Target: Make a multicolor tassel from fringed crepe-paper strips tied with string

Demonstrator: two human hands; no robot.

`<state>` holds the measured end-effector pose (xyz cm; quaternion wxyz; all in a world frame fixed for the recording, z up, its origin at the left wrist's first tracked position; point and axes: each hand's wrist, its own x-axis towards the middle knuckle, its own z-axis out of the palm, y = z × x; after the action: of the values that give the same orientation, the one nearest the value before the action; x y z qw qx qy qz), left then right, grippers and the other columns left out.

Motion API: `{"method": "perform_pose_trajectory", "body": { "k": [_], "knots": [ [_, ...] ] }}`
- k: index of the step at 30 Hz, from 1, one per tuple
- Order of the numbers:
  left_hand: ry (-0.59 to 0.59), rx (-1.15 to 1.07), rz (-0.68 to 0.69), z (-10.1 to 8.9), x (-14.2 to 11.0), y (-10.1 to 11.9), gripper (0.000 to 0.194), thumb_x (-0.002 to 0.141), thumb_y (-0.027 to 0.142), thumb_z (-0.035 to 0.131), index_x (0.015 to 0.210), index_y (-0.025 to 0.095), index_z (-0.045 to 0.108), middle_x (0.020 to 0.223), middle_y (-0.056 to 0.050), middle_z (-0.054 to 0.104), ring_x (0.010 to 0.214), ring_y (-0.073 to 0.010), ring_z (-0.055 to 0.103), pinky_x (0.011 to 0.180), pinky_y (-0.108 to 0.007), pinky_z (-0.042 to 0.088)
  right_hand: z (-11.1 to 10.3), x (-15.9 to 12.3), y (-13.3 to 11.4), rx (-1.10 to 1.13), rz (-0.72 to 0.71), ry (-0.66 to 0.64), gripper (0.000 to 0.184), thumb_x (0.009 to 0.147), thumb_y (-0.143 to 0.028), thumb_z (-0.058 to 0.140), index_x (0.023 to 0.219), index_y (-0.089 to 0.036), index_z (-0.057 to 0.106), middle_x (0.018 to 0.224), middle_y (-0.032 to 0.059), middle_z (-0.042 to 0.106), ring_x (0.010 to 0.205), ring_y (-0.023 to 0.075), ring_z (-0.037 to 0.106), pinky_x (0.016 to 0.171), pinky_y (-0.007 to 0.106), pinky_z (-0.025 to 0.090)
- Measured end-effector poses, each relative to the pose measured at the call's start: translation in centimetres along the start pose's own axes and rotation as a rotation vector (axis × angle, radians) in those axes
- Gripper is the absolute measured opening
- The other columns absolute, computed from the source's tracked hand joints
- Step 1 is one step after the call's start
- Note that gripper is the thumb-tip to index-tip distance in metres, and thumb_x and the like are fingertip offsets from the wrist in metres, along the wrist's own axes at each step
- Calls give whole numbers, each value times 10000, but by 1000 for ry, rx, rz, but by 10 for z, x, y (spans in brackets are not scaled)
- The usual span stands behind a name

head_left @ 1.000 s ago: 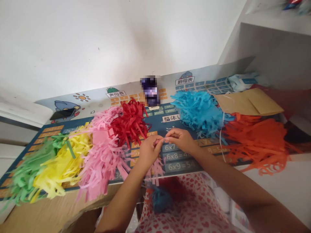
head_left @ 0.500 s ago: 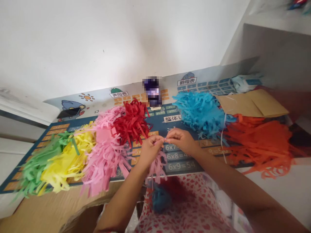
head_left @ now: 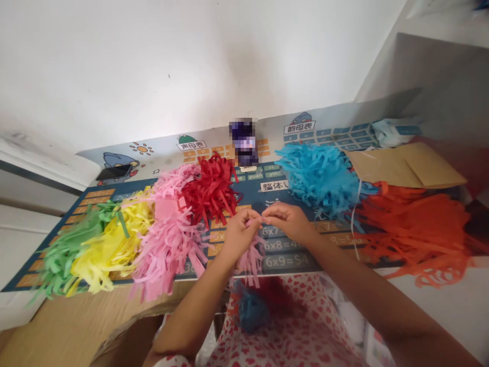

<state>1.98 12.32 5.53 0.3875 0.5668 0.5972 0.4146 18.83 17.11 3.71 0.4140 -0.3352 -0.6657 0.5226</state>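
Left hand [head_left: 239, 235] and right hand [head_left: 290, 222] pinch limp, fringed pink paper [head_left: 251, 261], grip closed.

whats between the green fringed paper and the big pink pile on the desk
The yellow fringed paper lies between the green fringed paper and the big pink pile, seemingly touching both, as the head view shows.

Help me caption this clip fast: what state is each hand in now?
Left hand: closed, holding a pink paper tassel.
Right hand: closed, thumb and fingers pinching the tassel's upper end.
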Motion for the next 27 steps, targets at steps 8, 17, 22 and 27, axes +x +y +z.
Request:
{"method": "perform_pose_trajectory", "body": {
  "k": [8,17,22,27],
  "knots": [
    [-133,-202,59,2,-1,-9,214,873,348,567,1023,205,510,725,16,644,590,-126,568,579,-240,437,1,1,6,147,106,-38,145,745,-313,701,807,-185,673,751,13,698,721,158,664,711,286,525],
    [-9,-44,159,-1,-4,-10,94,875,279,564,886,202,513,776,14,548,674,-122,541,631,-243,428,3,2,3,139,166,-19,211,716,-361,728,819,-186,672,815,30,700,760,167,654,701,289,498],
    [26,13,203,-1,-6,-12,76,898,270,539,872,201,523,830,-11,583,712,-132,572,672,-259,454,-2,4,-1,121,254,-31,241,743,-409,661,782,-172,651,679,12,661,622,138,590,586,255,427],
    [-8,276,325,-8,-9,-5,187,840,313,656,992,211,619,988,-64,674,939,-205,625,838,-332,472,-3,3,-3,-25,198,-51,236,738,-393,649,705,-161,673,666,5,647,622,122,533,602,245,394]
  ]
}}
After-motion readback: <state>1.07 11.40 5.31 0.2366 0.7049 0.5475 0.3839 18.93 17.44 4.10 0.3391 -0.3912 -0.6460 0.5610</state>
